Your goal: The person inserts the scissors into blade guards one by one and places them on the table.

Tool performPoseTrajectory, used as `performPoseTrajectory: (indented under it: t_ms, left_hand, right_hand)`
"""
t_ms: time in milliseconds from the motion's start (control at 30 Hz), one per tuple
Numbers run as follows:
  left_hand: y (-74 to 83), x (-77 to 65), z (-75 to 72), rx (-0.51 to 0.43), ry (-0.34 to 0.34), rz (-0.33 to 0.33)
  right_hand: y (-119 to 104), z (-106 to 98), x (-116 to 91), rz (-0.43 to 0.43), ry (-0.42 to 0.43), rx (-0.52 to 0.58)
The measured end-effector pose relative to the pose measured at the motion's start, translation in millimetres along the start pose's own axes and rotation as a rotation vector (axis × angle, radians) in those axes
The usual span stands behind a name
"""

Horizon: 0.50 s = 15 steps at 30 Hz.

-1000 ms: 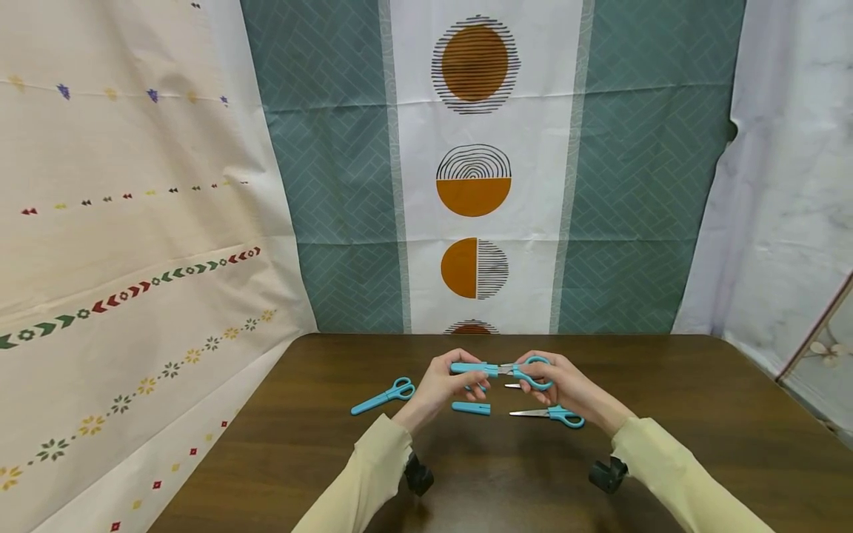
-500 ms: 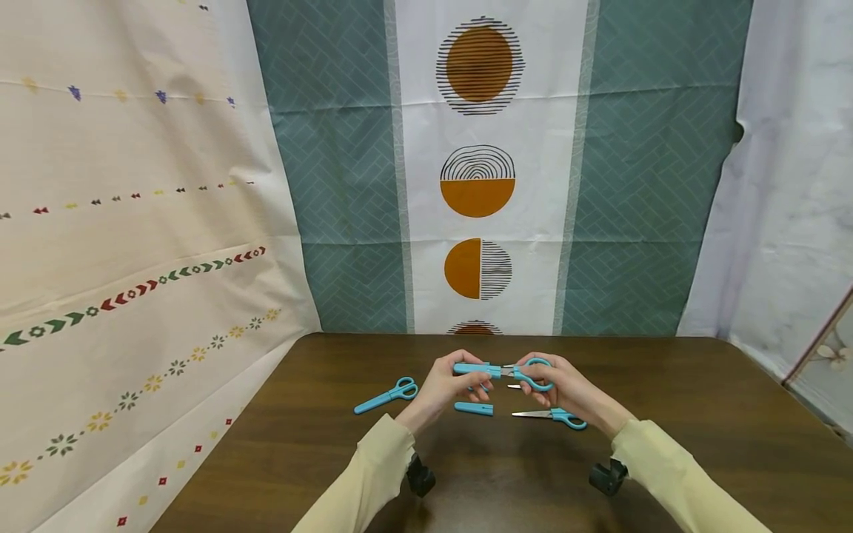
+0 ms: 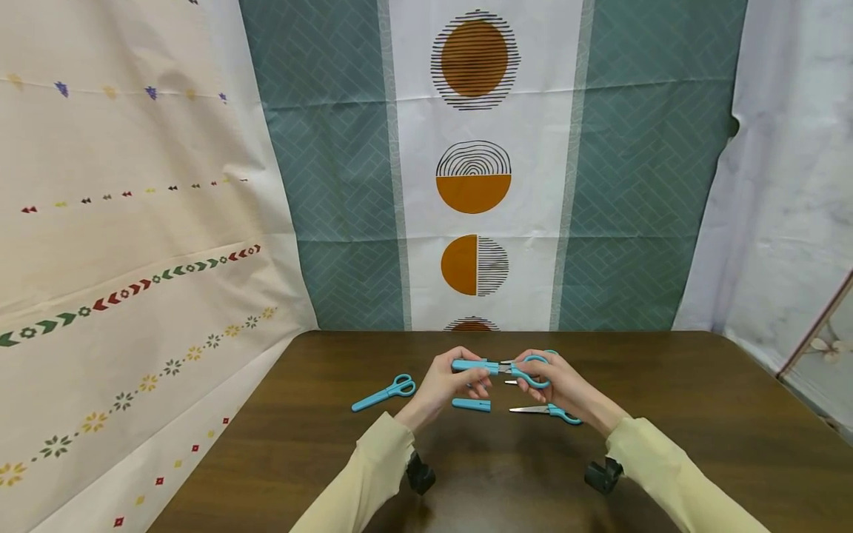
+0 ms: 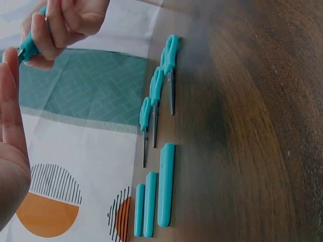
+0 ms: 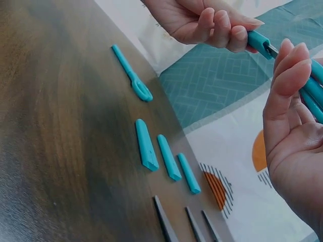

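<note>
My left hand [image 3: 448, 383] grips a light-blue blade cover [image 3: 474, 366], its mouth facing right. My right hand [image 3: 563, 381] holds a pair of scissors [image 3: 535, 371] by the blue handles. A short stretch of metal blade shows between handles and cover, so the blades are partly inside. Both hands are raised above the table. In the left wrist view, three uncovered scissors lie on the table, the largest pair [image 4: 170, 65] nearest the camera. Three loose covers lie beside them, including a large cover [image 4: 166, 186]. The right wrist view shows the cover's opening [image 5: 260, 44] around the blade.
A covered pair of scissors [image 3: 383, 394] lies left of my left hand on the brown wooden table [image 3: 280, 459]. Below the raised hands are a loose cover [image 3: 471, 405] and bare-bladed scissors [image 3: 548, 412]. Patterned cloth [image 3: 346, 185] hangs behind the table.
My right hand has shifted very slightly left, and a bit of blue handle now shows behind it. Both hands keep their holds. The head view has shifted a little.
</note>
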<state>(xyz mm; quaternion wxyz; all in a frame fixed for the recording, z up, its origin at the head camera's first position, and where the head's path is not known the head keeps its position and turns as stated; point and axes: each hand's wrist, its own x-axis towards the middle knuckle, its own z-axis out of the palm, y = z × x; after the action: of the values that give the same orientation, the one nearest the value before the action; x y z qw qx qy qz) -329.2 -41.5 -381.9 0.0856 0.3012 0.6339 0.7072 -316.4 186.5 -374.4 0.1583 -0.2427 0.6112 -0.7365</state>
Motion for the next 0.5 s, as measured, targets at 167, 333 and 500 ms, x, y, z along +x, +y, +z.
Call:
performPoseTrajectory:
  t_ms: [167,333,500]
  left_hand:
    - [12.6,-3.9,5.3,0.006,-0.018,-0.009]
    - [13.1,-3.4,7.8,0.011,-0.015,-0.015]
    - [-1.9,1.4,3.7,0.003,0.007,-0.033]
  right_hand:
    - [3,1,-2,-0.013,0.016,0.002]
    - [5,2,0,-0.017,0.029,0.002]
    - [6,3,2,-0.026,0.013,0.006]
